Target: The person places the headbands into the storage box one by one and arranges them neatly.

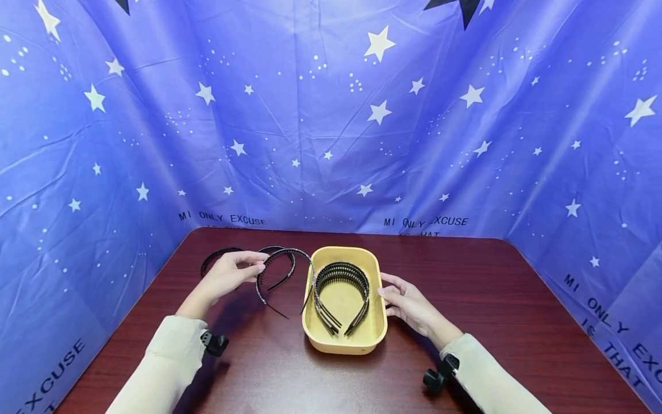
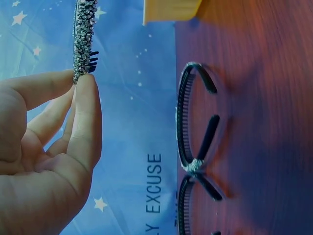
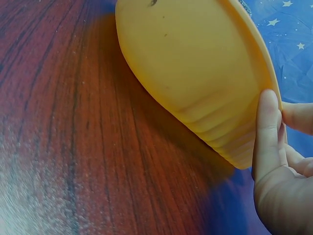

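Note:
Between thumb and fingertips my left hand (image 1: 231,275) pinches a black toothed headband (image 1: 284,251), raised beside the yellow bin (image 1: 338,347). Dark glittery stones cover this headband (image 2: 85,36) in the left wrist view. Inside the bin, several black headbands (image 1: 342,270) are nested together, their ends toward the front. At the bin's right side is my right hand (image 1: 414,306), holding its edge with thumb and fingers. In the right wrist view the thumb lies along the outer wall of the bin (image 3: 190,58), close to the rim.
Two more headbands lie on the dark red wooden table (image 1: 465,276), left of the bin: one (image 2: 183,112) beyond the raised headband, the other (image 1: 209,260) partly hidden by my left hand. Blue star-printed cloth (image 1: 331,115) hangs behind the table and along both sides.

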{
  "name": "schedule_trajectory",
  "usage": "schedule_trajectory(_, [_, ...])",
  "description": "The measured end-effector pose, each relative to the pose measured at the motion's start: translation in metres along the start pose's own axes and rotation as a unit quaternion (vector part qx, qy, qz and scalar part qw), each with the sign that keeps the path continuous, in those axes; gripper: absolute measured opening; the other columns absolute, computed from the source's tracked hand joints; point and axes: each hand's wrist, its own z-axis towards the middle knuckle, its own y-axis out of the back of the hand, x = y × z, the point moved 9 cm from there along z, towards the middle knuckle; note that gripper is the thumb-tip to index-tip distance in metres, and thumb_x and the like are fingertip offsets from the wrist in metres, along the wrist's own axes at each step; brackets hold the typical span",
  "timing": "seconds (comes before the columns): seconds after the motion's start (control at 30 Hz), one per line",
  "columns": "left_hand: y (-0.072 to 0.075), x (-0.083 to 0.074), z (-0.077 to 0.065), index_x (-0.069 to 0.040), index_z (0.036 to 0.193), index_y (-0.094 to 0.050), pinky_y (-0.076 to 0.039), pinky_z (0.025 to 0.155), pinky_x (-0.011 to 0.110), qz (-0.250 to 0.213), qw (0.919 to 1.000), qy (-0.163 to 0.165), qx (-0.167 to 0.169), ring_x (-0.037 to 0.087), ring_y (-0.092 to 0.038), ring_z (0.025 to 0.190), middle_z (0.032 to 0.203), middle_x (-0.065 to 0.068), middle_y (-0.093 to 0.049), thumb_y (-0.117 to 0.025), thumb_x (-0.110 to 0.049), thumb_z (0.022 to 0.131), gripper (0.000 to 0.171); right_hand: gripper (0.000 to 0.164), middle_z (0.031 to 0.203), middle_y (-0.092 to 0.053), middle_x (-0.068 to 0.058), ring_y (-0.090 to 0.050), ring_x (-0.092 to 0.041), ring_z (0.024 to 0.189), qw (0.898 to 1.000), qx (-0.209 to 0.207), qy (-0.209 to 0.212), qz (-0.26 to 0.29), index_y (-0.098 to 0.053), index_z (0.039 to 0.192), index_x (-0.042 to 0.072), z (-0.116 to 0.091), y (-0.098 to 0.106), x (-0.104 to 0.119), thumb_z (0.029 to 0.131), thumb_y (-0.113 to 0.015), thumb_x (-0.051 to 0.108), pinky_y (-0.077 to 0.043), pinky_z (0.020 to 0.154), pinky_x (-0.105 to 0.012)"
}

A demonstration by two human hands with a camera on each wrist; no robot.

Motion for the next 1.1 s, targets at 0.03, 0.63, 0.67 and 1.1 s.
schedule_trajectory(0.03, [-0.002, -0.001, 0.001, 0.007, 0.126, -0.064, -0.06, 0.08, 0.033, -0.003, 1.0, 0.0, 0.001, 0.017, -0.066, 0.098, 0.122, 0.024, -0.065, -0.068, -0.01, 0.096, 0.035, 0.066, 0.101, -0.064, -0.01, -0.064, -0.013, 0.082, 1.0, 0.0, 0.001, 0.0, -0.021, 0.153, -0.009, 0.0, 0.0, 0.0, 0.101, -0.058, 0.007, -0.057, 0.069, -0.027])
schedule_trajectory(0.63, [-0.035, -0.016, 0.027, 0.006, 0.123, -0.067, -0.06, 0.077, 0.034, -0.015, 0.9998, 0.002, -0.01, 0.026, -0.069, 0.095, 0.115, 0.02, -0.069, -0.067, -0.006, 0.094, 0.031, 0.065, 0.101, -0.065, -0.01, -0.065, -0.014, 0.083, 1.0, 0.008, 0.004, 0.003, -0.021, 0.153, -0.009, 0.001, -0.001, -0.001, 0.102, -0.056, 0.007, -0.058, 0.07, -0.029])
schedule_trajectory(0.67, [-0.037, -0.017, 0.028, 0.006, 0.123, -0.067, -0.061, 0.077, 0.034, -0.014, 0.9999, 0.003, -0.01, 0.027, -0.069, 0.095, 0.113, 0.02, -0.07, -0.067, -0.006, 0.095, 0.031, 0.065, 0.101, -0.065, -0.01, -0.065, -0.014, 0.083, 1.0, 0.008, 0.004, 0.002, -0.021, 0.153, -0.009, 0.001, -0.001, -0.001, 0.102, -0.056, 0.007, -0.058, 0.07, -0.029])
schedule_trajectory(1.1, [-0.062, -0.022, 0.037, 0.0, 0.119, -0.071, -0.06, 0.078, 0.042, 0.007, 0.9999, 0.012, -0.003, 0.033, -0.071, 0.092, 0.114, 0.019, -0.07, -0.067, -0.008, 0.094, 0.027, 0.065, 0.101, -0.065, -0.01, -0.065, -0.015, 0.083, 1.0, 0.004, 0.004, 0.0, -0.021, 0.153, -0.009, 0.0, 0.0, 0.0, 0.101, -0.057, 0.008, -0.058, 0.07, -0.029])
